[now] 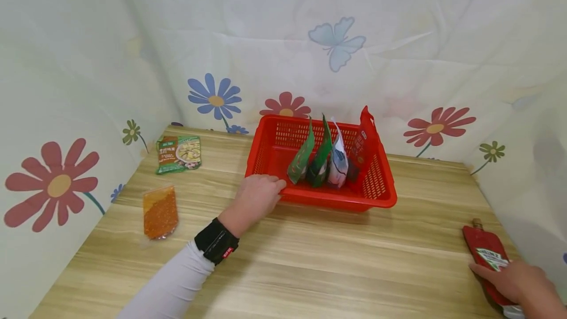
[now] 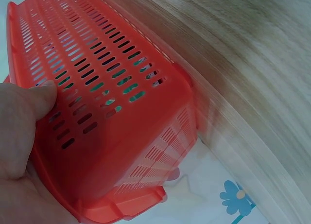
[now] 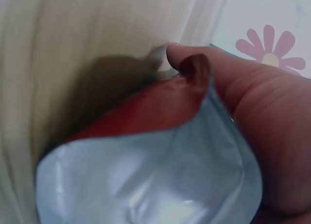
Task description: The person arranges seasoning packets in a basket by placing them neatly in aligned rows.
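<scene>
My left hand (image 1: 259,196) grips the near left rim of a red plastic basket (image 1: 325,201). In the left wrist view the thumb (image 2: 44,98) presses the slotted outer wall, and the other fingers are hidden behind the rim. Several packets stand upright in the basket: two green ones (image 1: 322,156), a pale one (image 1: 338,161) and a red one (image 1: 364,146). At the right, my right hand (image 1: 518,279) holds a red Heinz ketchup pouch (image 1: 486,247) with a spout at its far end. The pouch's silvery bottom (image 3: 146,180) fills the lower right wrist view.
On the left of the wooden table (image 1: 354,270) lie a green food packet (image 1: 179,154) and a clear packet of orange-red contents (image 1: 160,213). A flower-printed cloth (image 1: 257,23) rises behind the table and along both sides. The basket stands near the back edge.
</scene>
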`<state>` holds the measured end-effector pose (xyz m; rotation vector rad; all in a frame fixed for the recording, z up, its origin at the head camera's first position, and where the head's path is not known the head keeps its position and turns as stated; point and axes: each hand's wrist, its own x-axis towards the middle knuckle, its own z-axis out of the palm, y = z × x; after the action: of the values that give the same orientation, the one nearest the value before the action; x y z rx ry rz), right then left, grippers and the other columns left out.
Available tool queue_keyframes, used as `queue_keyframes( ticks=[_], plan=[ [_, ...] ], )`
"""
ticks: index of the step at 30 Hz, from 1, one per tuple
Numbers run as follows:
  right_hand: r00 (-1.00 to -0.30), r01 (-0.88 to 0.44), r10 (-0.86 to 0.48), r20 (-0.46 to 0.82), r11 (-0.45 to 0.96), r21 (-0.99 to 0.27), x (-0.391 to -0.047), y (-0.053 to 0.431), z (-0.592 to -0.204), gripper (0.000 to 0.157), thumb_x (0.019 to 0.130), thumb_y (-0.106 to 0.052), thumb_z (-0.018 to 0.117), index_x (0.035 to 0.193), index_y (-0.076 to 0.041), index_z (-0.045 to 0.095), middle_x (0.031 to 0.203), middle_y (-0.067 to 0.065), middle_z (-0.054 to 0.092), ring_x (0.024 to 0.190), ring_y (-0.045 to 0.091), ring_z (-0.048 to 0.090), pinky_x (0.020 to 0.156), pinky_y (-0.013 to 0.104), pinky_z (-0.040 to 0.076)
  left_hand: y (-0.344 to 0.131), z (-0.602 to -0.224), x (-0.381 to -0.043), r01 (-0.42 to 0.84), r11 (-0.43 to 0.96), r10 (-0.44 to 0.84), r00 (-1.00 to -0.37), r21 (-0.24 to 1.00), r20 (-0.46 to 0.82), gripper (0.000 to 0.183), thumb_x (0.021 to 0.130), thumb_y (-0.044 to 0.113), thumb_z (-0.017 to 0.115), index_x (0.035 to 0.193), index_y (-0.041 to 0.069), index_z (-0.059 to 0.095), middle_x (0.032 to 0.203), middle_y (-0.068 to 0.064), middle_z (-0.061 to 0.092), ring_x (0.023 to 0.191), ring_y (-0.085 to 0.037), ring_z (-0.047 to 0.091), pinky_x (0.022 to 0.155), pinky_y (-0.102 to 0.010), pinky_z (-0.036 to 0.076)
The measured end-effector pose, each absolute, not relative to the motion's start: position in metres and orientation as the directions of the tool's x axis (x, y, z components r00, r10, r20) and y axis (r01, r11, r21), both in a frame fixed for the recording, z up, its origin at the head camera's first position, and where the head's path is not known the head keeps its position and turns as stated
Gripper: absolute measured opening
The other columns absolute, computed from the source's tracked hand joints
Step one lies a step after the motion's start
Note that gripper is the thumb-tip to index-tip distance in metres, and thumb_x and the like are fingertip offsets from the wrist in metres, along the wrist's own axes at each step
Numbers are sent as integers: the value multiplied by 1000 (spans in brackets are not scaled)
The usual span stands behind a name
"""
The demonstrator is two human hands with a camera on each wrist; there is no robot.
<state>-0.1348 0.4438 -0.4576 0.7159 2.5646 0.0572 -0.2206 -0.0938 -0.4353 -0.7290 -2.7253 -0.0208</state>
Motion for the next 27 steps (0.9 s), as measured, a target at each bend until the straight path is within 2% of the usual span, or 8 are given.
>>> queue_keyframes(
  ticks=[4, 10, 15, 27],
  plan=[
    [-767, 479, 494, -409, 865, 145, -130, 442, -459, 90, 95, -60, 52, 108, 29, 49, 87, 28, 59, 85, 34, 56, 77, 36, 48, -94, -436, -221, 489, 870, 484, -820, -65, 305, 19, 89, 30, 80, 102, 19, 74, 89, 2, 76, 77, -15, 70, 69, -29, 59],
    [-738, 522, 506, -446, 847, 96, -124, 441, -456, 90, 92, -61, 54, 107, 27, 47, 84, 23, 55, 82, 30, 56, 74, 33, 48, -94, -436, -221, 494, 868, 488, -821, -60, 297, 18, 90, 30, 79, 103, 18, 74, 89, 2, 76, 77, -15, 70, 70, -29, 59],
    [-752, 506, 493, -437, 857, 96, -121, 444, -456, 90, 90, -64, 56, 104, 25, 51, 83, 22, 58, 80, 29, 57, 73, 32, 49, -95, -435, -221, 503, 863, 491, -815, -45, 309, 14, 91, 26, 78, 100, 18, 74, 87, 3, 75, 77, -14, 70, 69, -28, 58],
    [-770, 559, 521, -368, 829, 3, -113, 438, -456, 71, 93, -43, 61, 101, 25, 46, 84, 27, 59, 78, 32, 59, 69, 34, 51, -95, -436, -220, 499, 865, 489, -815, -53, 311, 17, 89, 28, 80, 101, 18, 74, 87, 3, 75, 78, -14, 71, 70, -28, 58]
  ],
)
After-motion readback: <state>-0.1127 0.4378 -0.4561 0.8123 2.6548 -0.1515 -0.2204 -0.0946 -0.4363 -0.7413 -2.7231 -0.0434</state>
